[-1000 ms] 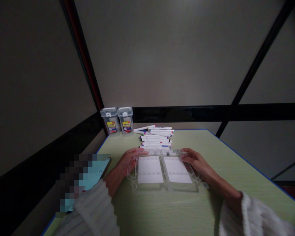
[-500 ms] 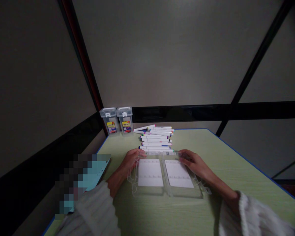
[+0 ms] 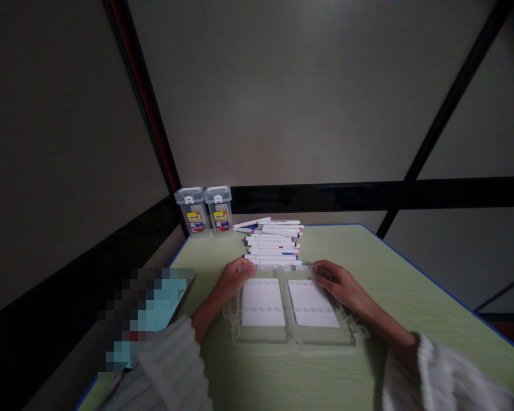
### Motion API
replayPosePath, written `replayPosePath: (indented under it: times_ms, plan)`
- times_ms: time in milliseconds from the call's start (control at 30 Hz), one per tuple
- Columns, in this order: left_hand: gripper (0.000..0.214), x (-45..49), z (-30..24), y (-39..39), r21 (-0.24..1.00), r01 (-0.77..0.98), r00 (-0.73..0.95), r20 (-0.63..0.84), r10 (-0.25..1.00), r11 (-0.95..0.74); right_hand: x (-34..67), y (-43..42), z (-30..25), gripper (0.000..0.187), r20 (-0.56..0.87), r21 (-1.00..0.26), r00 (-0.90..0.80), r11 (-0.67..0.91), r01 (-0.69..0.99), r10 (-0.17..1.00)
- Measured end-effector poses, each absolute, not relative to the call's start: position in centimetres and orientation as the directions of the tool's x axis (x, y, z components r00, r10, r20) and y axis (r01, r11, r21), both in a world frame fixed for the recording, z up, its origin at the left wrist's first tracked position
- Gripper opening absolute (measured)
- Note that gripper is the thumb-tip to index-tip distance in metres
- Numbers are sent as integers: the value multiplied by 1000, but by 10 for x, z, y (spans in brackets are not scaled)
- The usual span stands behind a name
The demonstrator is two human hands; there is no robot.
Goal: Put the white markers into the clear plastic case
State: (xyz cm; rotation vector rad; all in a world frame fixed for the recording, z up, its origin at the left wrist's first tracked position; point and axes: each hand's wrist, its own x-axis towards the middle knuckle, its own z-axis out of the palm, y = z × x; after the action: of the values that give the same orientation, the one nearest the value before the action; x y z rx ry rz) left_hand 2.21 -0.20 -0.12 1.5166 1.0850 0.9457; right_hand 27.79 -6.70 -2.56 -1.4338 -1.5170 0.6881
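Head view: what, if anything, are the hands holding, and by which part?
The clear open case: the left hand grips it near its far-left corner, the right hand along the far-right edge.

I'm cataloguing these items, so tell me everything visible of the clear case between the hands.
The clear case looks like transparent plastic, opened into two side-by-side halves joined down the middle, each showing a white rectangular panel. A small tab sticks out at right. It appears to lie flat on the pale green table, nearer than the white pens. The left hand touches its far left corner, the right hand its far right.
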Motion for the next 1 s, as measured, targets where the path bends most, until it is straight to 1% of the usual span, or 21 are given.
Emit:
replayPosePath:
  times_ms: [67, 133, 233, 400, 500, 600, 700, 800, 933, 1000]
  plan:
    - [25, 22, 0, -5, 979, 181, 308, 39, 950, -99, 279, -66, -27, 23, 239, -869, 83, 175, 463, 967]
    - [32, 22, 1, -7, 983, 169, 320, 10, 947, -68, 279, -66, -28, 22, 245, -865, 82, 179, 469, 966]
    - [37, 22, 1, -8, 990, 137, 328, -11, 945, -36, 279, -65, -29, 23, 254, -858, 85, 184, 480, 963]
    - [36, 21, 3, -9, 991, 136, 325, -39, 945, -6, 279, -65, -29, 22, 266, -833, 86, 184, 522, 960]
    - [34, 22, 3, -9, 987, 161, 320, -45, 946, -8, 281, -65, -31, 25, 283, -804, 84, 189, 564, 955]
    - [32, 23, 1, -10, 973, 220, 331, -11, 944, -65, 283, -64, -32, 28, 310, -757, 79, 196, 624, 948]
    - [28, 23, -1, -11, 932, 325, 340, 46, 939, -163, 285, -64, -32, 28, 336, -704, 48, 217, 676, 940]
    - [24, 23, -3, -12, 858, 441, 353, 105, 930, -264, 285, -65, -32, 28, 353, -658, 5, 245, 712, 936]
    - [20, 23, -4, -12, 753, 522, 382, 213, 899, -400, 284, -67, -32, 33, 368, -595, -49, 275, 755, 929]
    - [20, 23, -4, -13, 698, 567, 390, 240, 889, -437, 283, -68, -32, 35, 371, -562, -77, 290, 775, 926]
